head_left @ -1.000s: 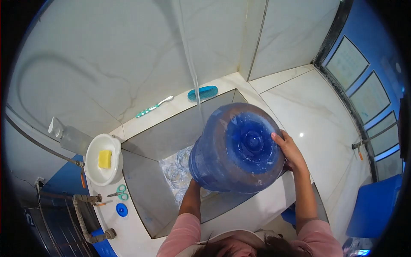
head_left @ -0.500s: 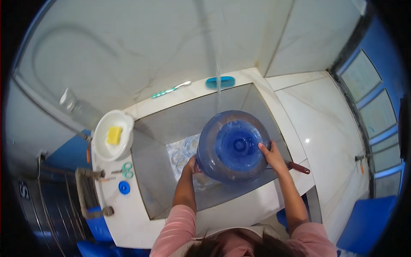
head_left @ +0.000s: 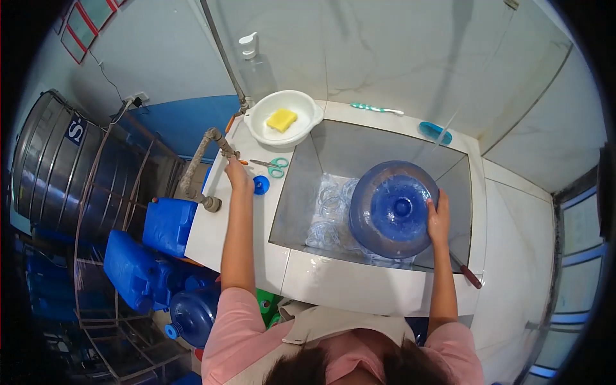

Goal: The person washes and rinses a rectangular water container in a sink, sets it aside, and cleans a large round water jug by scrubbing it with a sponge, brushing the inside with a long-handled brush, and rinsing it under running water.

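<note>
A large blue water jug [head_left: 388,221] is held bottom up over the grey sink [head_left: 301,186]. My right hand [head_left: 439,218] grips its right side, with the thumb on the base and the fingers along the wall. Off to the left, my left hand [head_left: 237,172] is closed at the near end of a bent pipe [head_left: 206,147] on the counter; its fingertips are partly hidden. Close by lie green-handled scissors [head_left: 276,168] and a blue cap [head_left: 260,185]. Thin water falls from above near the sink's back right.
Behind the scissors stands a white basin [head_left: 289,138] with a yellow sponge [head_left: 281,120]. A toothbrush [head_left: 377,109] and a teal brush [head_left: 435,133] lie on the back ledge. A dark red handle [head_left: 471,277] juts over the front right rim. Blue jerrycans [head_left: 168,224] stand left, below the counter.
My left hand has let go of the jug and moved left to the pipe. My right hand still holds the jug. The view has turned left.
</note>
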Demonstrator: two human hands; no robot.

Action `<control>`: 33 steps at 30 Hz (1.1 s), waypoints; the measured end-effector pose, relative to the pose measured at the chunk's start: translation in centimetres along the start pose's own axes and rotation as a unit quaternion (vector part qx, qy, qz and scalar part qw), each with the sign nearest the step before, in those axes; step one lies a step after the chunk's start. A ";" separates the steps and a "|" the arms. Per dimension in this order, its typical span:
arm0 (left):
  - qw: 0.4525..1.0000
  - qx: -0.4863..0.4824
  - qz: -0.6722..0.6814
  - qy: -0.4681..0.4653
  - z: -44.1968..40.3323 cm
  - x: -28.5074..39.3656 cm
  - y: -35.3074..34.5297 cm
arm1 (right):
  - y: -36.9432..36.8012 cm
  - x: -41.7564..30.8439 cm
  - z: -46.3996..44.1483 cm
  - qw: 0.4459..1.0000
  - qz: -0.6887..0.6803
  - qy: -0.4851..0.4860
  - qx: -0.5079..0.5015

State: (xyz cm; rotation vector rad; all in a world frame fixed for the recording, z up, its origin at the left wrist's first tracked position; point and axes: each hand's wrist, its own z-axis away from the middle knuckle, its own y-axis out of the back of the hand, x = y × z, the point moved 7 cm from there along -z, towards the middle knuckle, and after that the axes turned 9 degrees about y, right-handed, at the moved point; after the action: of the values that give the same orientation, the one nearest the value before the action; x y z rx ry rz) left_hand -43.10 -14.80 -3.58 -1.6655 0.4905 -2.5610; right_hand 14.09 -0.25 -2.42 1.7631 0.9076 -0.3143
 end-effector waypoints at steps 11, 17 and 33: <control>0.921 -0.315 0.223 0.047 1.8 0.7 -6.7 | -0.8 -1.9 -7.7 0.956 0.224 0.072 -0.176; 0.694 -0.221 -0.631 -0.268 29.6 -15.0 -15.3 | -4.9 -1.6 -16.0 0.898 -0.292 -0.171 -0.281; 0.491 -0.336 -0.711 -0.374 31.3 -19.6 -25.5 | -2.5 -4.3 -16.7 0.838 -0.370 -0.240 -0.321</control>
State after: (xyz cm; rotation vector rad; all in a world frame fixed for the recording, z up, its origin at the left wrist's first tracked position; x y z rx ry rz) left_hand -3.44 6.09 -2.02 -4.5497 -0.2319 -1.1090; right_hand 5.84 13.28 4.91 0.6070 1.1171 -0.8023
